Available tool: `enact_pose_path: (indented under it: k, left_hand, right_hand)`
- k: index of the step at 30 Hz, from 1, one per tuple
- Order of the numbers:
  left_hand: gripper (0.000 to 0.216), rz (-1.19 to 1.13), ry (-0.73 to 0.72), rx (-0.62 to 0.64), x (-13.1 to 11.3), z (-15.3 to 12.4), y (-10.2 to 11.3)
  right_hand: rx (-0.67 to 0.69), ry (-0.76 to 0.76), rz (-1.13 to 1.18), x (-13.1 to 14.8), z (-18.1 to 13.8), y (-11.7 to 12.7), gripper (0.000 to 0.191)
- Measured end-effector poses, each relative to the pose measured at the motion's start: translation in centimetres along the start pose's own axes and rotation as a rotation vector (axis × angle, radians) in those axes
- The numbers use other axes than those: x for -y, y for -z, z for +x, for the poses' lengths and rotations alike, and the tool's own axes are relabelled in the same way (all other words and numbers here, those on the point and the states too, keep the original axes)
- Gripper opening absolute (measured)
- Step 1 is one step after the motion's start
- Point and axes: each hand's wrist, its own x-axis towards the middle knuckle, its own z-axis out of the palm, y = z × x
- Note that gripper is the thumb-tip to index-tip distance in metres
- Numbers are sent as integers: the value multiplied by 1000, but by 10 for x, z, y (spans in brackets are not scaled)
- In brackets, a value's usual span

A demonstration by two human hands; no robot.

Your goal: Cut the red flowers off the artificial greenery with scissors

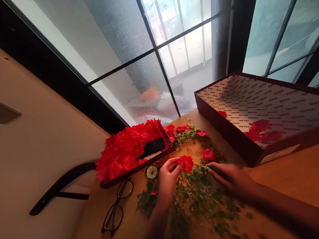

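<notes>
Between the fingertips of my left hand [169,171] is a red artificial flower [186,163], pinched at its left side. My right hand [230,174] is closed around the green end of a thin dark rod [198,165]. The rod's far end reaches the right side of the flower; whether it enters the petals, I cannot tell. Small green and yellow plastic flower parts [199,192] lie scattered under both hands. A loose red flower [207,155] rests just beyond my right fingers, and a white flower [151,172] lies left of my left hand.
A shallow box heaped with red flowers [123,147] stands at the left, a dark phone [153,147] on it. Glasses [116,205] lie nearby. At the right is a large maroon box [225,130] with red petals inside. A window [155,55] borders the table's far side.
</notes>
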Motion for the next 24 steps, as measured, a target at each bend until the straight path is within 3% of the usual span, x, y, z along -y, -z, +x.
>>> enact_pose_path:
  k: [12, 18, 21, 24]
  left_hand:
    - [14, 71, -117, 52, 7, -4, -5]
    - [16, 189, -248, 168, 6, -16, -13]
    - [23, 221, -210, 266, 0, -16, -8]
    - [25, 214, -187, 250, -7, -12, 1]
  right_hand:
    - [0, 25, -96, 4, -1, 0, 30]
    - [-3, 46, -87, 5, 0, -1, 29]
    - [-4, 47, -53, 4, 2, 0, 30]
    - [-10, 49, -46, 4, 3, 1, 31]
